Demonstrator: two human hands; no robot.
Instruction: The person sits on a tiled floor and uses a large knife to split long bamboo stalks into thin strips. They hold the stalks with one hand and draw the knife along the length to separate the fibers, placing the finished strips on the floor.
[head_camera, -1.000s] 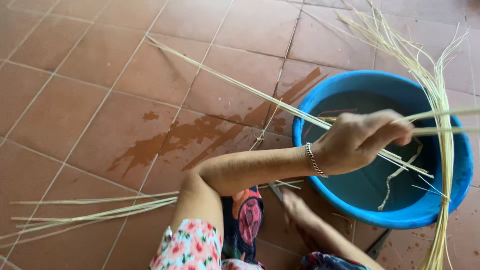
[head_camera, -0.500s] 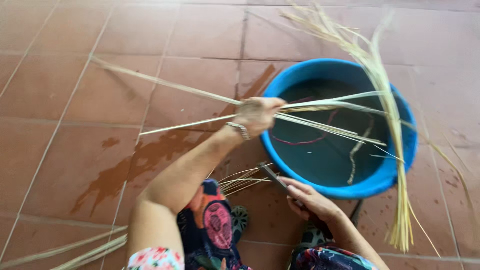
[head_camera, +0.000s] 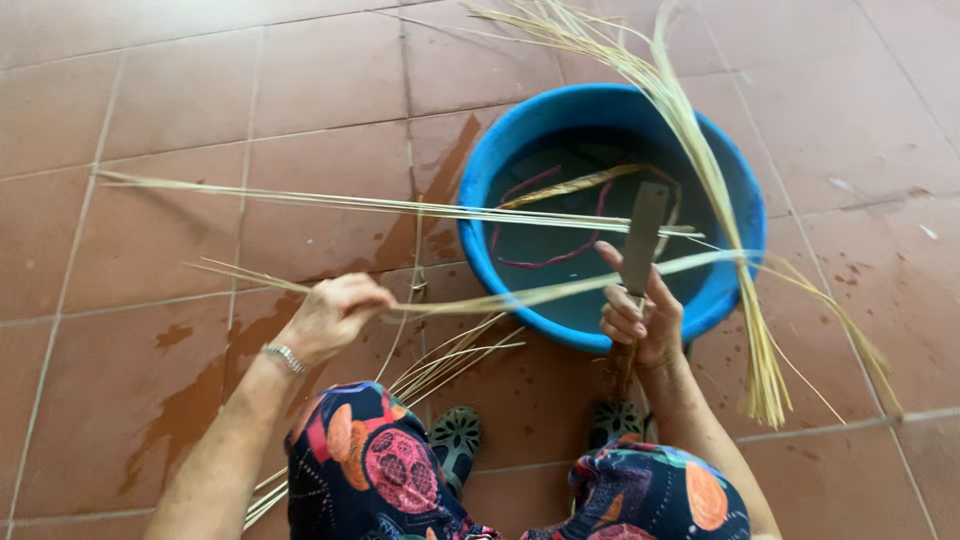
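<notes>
- Your left hand (head_camera: 335, 312) is closed in a loose fist around one end of a long pale straw strip (head_camera: 560, 288), near the middle of the floor, with a metal bracelet (head_camera: 284, 357) on that wrist.
- That strip runs to the right from your fist, passes over the near rim of the blue tub (head_camera: 480, 215) and reaches your right hand.
- Your right hand (head_camera: 640, 318) is clenched on the handle of a knife (head_camera: 642, 238); its flat blade stands upright, pointing to the far side, and it crosses the strip just above your thumb.
- The tub sits on the right, with dark water and a few curled strips inside.
- A thick bundle of straw (head_camera: 700, 170) leans over the tub's far right rim and hangs down to the floor on the right.
- More long strips (head_camera: 300, 200) lie across the wet red floor tiles (head_camera: 150, 100) to the left, reaching over the tub.
- Your patterned trousers (head_camera: 370, 470) and two dark sandals (head_camera: 455, 440) show at the near edge.
</notes>
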